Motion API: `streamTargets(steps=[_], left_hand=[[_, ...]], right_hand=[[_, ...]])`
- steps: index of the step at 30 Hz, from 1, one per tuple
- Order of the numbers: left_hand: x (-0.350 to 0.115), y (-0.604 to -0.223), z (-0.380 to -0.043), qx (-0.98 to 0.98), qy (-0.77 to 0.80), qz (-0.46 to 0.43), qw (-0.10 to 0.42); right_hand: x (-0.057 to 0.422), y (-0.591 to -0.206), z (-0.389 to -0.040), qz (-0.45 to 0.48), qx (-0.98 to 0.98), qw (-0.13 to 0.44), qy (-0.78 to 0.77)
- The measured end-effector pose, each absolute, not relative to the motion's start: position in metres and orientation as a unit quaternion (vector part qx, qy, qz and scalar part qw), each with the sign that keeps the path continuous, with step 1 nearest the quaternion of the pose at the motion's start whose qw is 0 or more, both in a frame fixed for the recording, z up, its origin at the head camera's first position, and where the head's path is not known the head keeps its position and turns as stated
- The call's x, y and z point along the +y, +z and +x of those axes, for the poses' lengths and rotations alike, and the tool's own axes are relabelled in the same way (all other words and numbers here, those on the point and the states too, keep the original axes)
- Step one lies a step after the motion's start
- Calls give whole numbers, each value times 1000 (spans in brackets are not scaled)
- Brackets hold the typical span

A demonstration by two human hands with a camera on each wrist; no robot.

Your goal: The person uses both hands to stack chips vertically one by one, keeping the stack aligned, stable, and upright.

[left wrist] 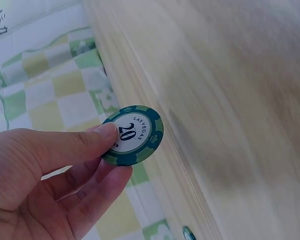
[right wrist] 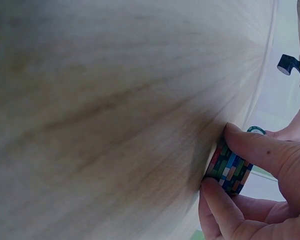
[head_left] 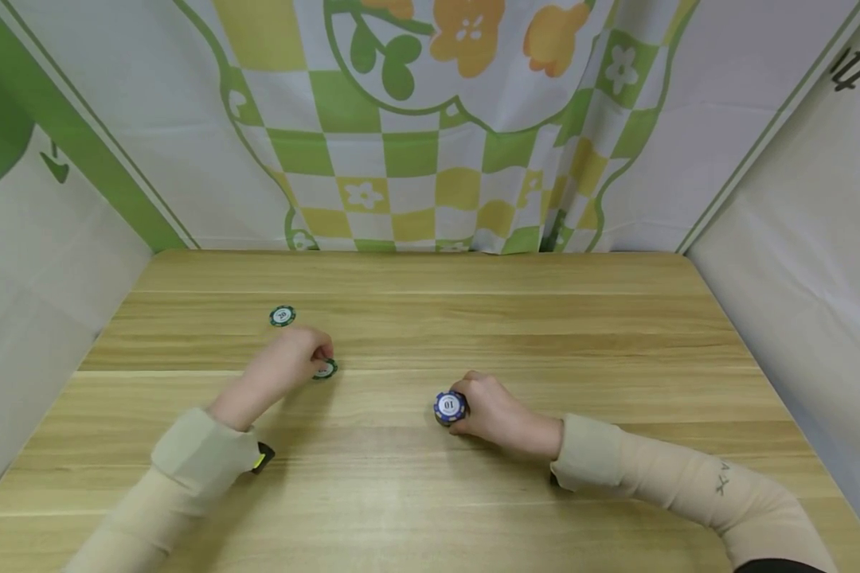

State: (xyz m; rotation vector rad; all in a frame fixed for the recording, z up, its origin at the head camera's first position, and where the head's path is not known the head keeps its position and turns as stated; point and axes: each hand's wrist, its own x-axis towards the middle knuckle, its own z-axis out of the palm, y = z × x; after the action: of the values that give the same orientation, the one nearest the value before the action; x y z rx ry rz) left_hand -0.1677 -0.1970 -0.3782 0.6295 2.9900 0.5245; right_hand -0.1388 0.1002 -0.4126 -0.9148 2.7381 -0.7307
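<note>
My left hand [head_left: 308, 354] pinches a green poker chip marked 20 [left wrist: 133, 134] between thumb and fingers, just above the wooden table [head_left: 430, 485]; the same green chip [head_left: 326, 369] peeks out under the fingers in the head view. A second green 20 chip [head_left: 283, 316] lies flat farther back on the left. My right hand [head_left: 483, 410] grips a short stack of chips [head_left: 449, 407] with a blue 10 chip on top, standing on the table. In the right wrist view, thumb and fingers clasp the stack's coloured edges [right wrist: 230, 168].
Cloth walls with a green and yellow checked pattern [head_left: 430, 183] enclose the table on three sides. A small black device [head_left: 262, 458] sits at my left wrist. Bare wood stretches along the back and right of the table.
</note>
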Motion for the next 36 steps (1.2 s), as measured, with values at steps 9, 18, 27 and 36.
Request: streamTargets(steps=[9, 18, 27, 36], left_hand=[[-178, -375, -158, 962, 161, 216, 38], [-162, -374, -150, 957, 150, 245, 29], [-151, -371, -142, 946, 163, 278, 17], [-143, -373, -139, 937, 177, 302, 5]], right_hand=[[100, -412, -139, -311, 916, 77, -240], [100, -411, -138, -310, 916, 74, -243], [100, -411, -139, -308, 916, 77, -243], [100, -411, -138, -303, 917, 80, -247]])
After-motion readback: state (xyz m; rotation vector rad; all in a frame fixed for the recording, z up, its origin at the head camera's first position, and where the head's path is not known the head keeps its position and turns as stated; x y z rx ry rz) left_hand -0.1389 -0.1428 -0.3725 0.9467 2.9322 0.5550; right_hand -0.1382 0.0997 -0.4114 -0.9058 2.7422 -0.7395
